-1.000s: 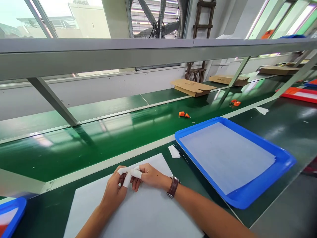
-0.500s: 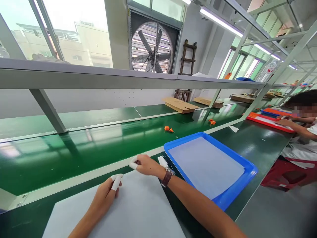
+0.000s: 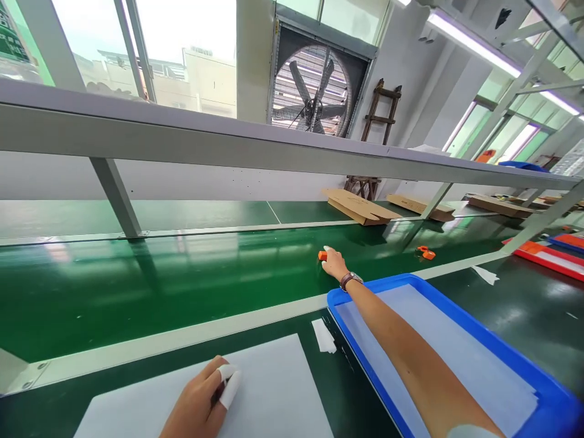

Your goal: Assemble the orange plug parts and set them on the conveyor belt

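Observation:
My right arm stretches over the blue tray to the green surface. There my right hand (image 3: 334, 264), with white finger covers and a watch at the wrist, has its fingers closed around a small orange piece (image 3: 322, 256). Part of that piece is hidden by the fingers. My left hand (image 3: 205, 395) is over the white sheet (image 3: 274, 377) in front of me. Its fingers are curled in, the covered thumb and forefinger close together, and nothing shows between them.
The blue tray (image 3: 406, 281), lined with white paper, stands at the right. More orange pieces (image 3: 426, 252) lie farther along the green surface. A white scrap (image 3: 323, 336) is beside the sheet. A shelf beam (image 3: 237, 149) crosses above; flat cardboard boxes (image 3: 360, 207) lie behind.
My right hand has gone from above the white sheet forward to the orange piece and closed on it. My left hand stays at the sheet. The view has shifted.

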